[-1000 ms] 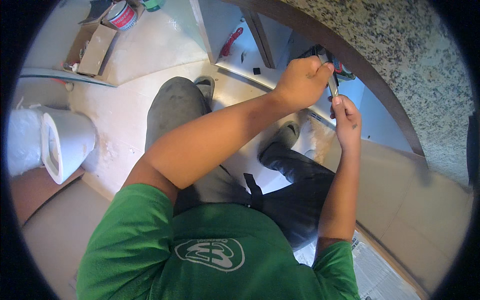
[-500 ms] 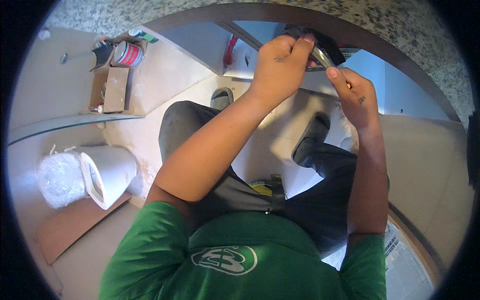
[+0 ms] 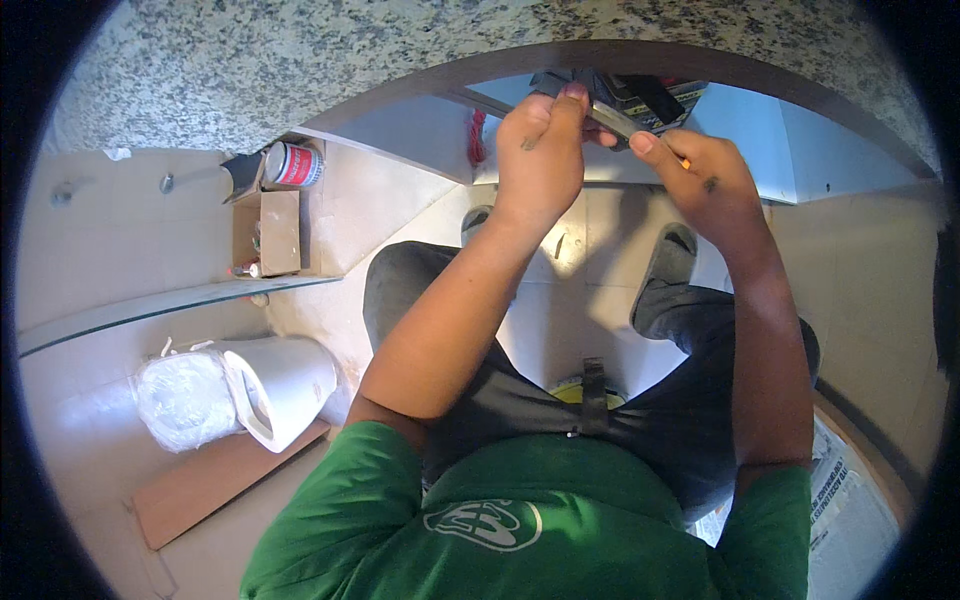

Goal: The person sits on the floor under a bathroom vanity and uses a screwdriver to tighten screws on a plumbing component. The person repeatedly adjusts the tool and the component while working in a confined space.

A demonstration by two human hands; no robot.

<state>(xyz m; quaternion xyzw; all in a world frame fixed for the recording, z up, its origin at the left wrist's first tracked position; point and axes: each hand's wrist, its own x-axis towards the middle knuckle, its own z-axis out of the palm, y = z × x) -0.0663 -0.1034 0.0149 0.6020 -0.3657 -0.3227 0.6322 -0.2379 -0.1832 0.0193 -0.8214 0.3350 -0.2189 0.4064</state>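
Observation:
Under the front edge of the counter, both of my hands are closed around a flat grey metal bar (image 3: 614, 122). My left hand (image 3: 545, 150) pinches its far end, thumb on top. My right hand (image 3: 695, 175) grips the nearer end with the thumb along it. A small orange tip (image 3: 685, 163) pokes out by the right fingers; what it belongs to is hidden. Just beyond my left fingers is a dark piece (image 3: 550, 83) whose kind I cannot make out. A dark printed box (image 3: 650, 105) lies inside the cabinet behind the bar.
A speckled granite countertop (image 3: 300, 70) overhangs the cabinet. Red cord (image 3: 475, 138) hangs inside. At left are a paint can (image 3: 292, 165), a cardboard box (image 3: 280, 232), a glass shelf edge (image 3: 180, 302), a white toilet (image 3: 300, 380) and a brown board (image 3: 220, 485).
The view has shifted, showing more countertop and the printed box. Both hands still hold the metal bar, and its angle has flattened somewhat.

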